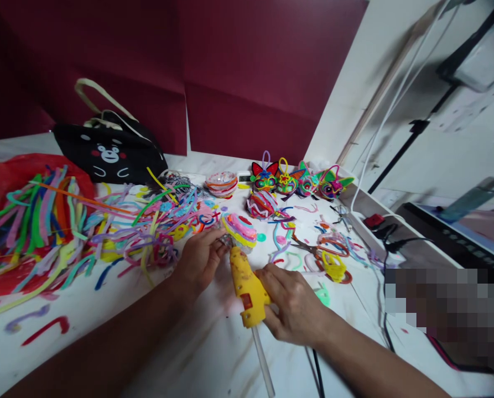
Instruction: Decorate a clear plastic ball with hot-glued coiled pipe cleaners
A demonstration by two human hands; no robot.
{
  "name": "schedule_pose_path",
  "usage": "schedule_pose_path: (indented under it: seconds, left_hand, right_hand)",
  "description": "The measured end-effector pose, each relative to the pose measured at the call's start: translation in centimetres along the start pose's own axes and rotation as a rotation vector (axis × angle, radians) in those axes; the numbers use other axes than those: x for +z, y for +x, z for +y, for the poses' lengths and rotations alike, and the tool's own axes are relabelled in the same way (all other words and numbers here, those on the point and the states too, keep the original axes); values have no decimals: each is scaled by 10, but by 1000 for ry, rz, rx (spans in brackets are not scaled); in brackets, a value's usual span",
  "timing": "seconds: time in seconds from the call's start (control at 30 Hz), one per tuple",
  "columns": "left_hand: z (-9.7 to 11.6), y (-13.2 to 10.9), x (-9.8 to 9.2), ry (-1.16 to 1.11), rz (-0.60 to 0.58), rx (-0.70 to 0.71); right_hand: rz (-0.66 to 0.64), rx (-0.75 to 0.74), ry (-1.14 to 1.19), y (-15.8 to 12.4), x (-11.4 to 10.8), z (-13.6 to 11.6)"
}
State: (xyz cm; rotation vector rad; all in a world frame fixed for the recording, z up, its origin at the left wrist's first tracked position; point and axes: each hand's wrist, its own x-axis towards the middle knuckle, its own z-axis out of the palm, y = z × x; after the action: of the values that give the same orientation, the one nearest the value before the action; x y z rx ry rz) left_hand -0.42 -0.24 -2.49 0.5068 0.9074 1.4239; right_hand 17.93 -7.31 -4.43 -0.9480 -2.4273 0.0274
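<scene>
My right hand (pixel 293 303) grips a yellow glue gun (pixel 247 284) with a white glue stick poking out of its back end. The gun's tip points at a small coiled disc of pink, yellow and blue pipe cleaners (pixel 240 230). My left hand (pixel 200 258) pinches the near edge of that disc, fingers closed on it, right by the gun's nozzle. Both hands rest low over the white table (pixel 118 326).
A big heap of coloured pipe cleaners (pixel 43 221) lies at the left on a red bag. A black bear tote bag (pixel 108 152) stands behind. Finished colourful masks (pixel 300 182) line the back. Scissors (pixel 305 247), loose pieces, a power strip (pixel 375 224) and cables lie at the right.
</scene>
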Motion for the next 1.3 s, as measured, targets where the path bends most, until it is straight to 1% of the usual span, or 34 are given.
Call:
schedule_pose_path:
  seconds: [0.13, 0.5, 0.67, 0.83, 1.07, 1.3]
  left_hand:
    - [-2, -3, 0, 26, -66, -1]
    - [0, 5, -6, 0, 12, 65]
    - [6, 2, -2, -60, 19, 48]
    - [10, 0, 2, -75, 75, 49]
    - [5, 4, -2, -110, 34, 46]
    - [3, 4, -3, -96, 30, 32]
  right_hand:
    - [-26, 8, 24, 1, 0, 1]
    - [3, 6, 43, 1, -1, 1]
    - [21, -2, 46, 0, -1, 1]
    - [1, 8, 60, 0, 0, 2]
    - [-8, 3, 43, 0, 0, 3]
    - [-30, 19, 49, 1, 0, 1]
